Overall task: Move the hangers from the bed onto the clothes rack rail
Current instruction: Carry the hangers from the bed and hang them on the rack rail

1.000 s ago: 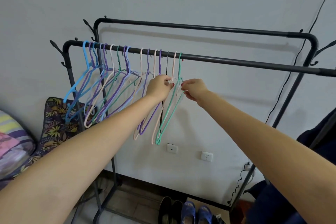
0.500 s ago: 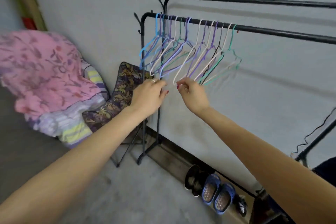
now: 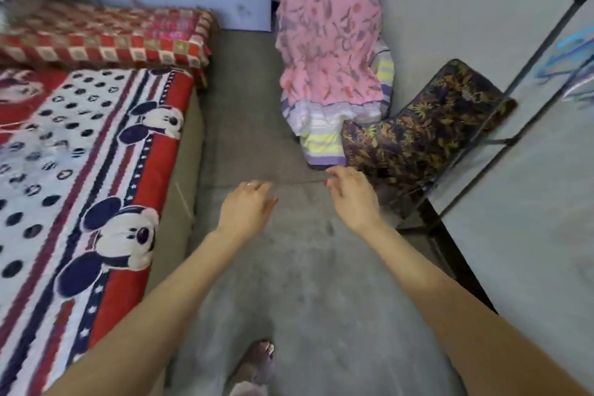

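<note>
The bed [image 3: 80,151] with a red, white and blue cartoon-mouse cover fills the left side; no hangers show on the part in view. The black clothes rack [image 3: 527,67] stands at the right edge, with several blurred blue and purple hangers [image 3: 575,58] on it. My left hand [image 3: 247,209] and my right hand [image 3: 353,196] float over the grey floor between bed and rack. Both hold nothing, with fingers loosely apart.
A pile of folded bedding under a pink floral cloth [image 3: 328,35] stands ahead, beside a dark leaf-patterned cushion [image 3: 424,125]. A red checked mattress [image 3: 106,32] lies beyond the bed. My foot [image 3: 257,360] is on the grey floor [image 3: 289,267].
The view has swung left and down from the rack to the bed. Both hands left the hangers on the rail and dropped, holding nothing.
</note>
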